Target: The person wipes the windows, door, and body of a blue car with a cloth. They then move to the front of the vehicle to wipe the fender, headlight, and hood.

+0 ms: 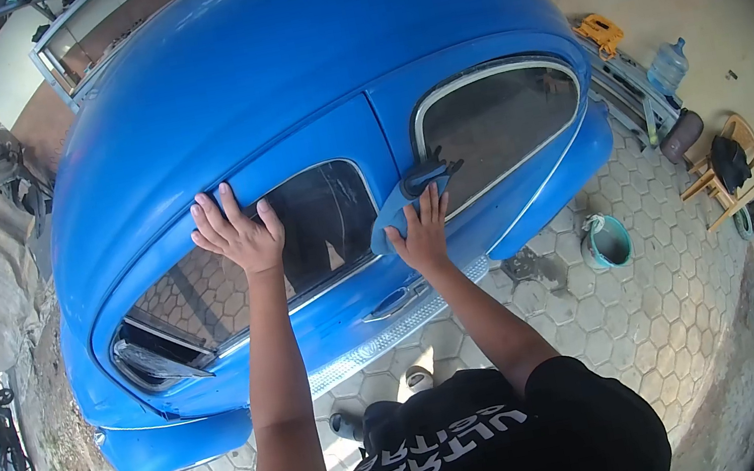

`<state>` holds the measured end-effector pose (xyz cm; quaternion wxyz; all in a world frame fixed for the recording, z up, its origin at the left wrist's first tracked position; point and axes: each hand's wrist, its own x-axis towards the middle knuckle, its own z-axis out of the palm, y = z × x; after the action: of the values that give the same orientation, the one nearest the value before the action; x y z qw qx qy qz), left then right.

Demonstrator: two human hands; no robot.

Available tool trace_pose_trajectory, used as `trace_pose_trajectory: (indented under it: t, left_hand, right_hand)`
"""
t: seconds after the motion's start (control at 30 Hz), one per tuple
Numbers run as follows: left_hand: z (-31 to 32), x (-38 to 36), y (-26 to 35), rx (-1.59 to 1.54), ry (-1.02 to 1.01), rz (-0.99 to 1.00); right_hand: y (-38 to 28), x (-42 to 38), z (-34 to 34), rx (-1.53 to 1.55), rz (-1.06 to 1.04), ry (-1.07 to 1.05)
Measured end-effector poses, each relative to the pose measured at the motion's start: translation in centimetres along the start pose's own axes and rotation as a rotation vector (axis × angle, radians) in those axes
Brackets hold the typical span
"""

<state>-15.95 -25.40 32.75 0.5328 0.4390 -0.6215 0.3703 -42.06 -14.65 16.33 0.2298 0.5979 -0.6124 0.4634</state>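
A blue car [286,60] with rounded roof stands side-on before me. My left hand [241,237] rests with spread fingers on the frame above the front door window [322,210], holding nothing. At the pillar between the door window and the rear side window [498,118], my right hand [422,233] presses a blue cloth [387,221] against the body. A dark, bunched piece [427,174] sits at the cloth's upper end; what it is I cannot make out. The small vent window [156,355] at the front is tilted open.
A teal bucket [606,241] stands on the hexagonal paving [647,309] at the right. Beyond it are a wooden chair [736,157] with a dark item on it, a water jug [668,67] and a yellow object [601,34]. A scooter [8,432] is at the far left.
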Motion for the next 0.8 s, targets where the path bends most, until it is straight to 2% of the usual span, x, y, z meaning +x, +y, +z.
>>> trace_pose_trajectory:
  t: [0.1, 0.27, 0.37, 0.5, 0.57, 0.67, 0.8]
  left_hand:
    - [0.3, 0.0, 0.1, 0.004, 0.022, -0.001]
    - [0.4, -0.1, 0.3, 0.024, 0.004, -0.007]
    - [0.4, -0.3, -0.1, 0.03, -0.001, -0.006]
    - [0.5, -0.5, 0.1, 0.035, -0.005, -0.015]
    - [0.5, -0.3, 0.1, 0.037, -0.006, -0.013]
    - [0.6, -0.6, -0.2, 0.046, -0.044, -0.021]
    - [0.5, -0.4, 0.0, 0.014, -0.055, -0.021]
  right_hand:
    - [0.0, 4.1, -0.6, 0.047, 0.001, 0.038]
    - [-5.6, 20.5, -6.2, -0.017, 0.026, 0.054]
    - [-6.4, 21.6, -5.7, 0.004, 0.001, 0.092]
    - [-5.1, 13.2, -2.8, -0.076, -0.032, 0.08]
    - [-3.2, 6.9, 0.2, -0.157, -0.158, 0.165]
    - [-1.4, 0.2, 1.7, -0.156, -0.102, 0.075]
    - [-2.3, -0.1, 1.8, -0.09, 0.094, 0.067]
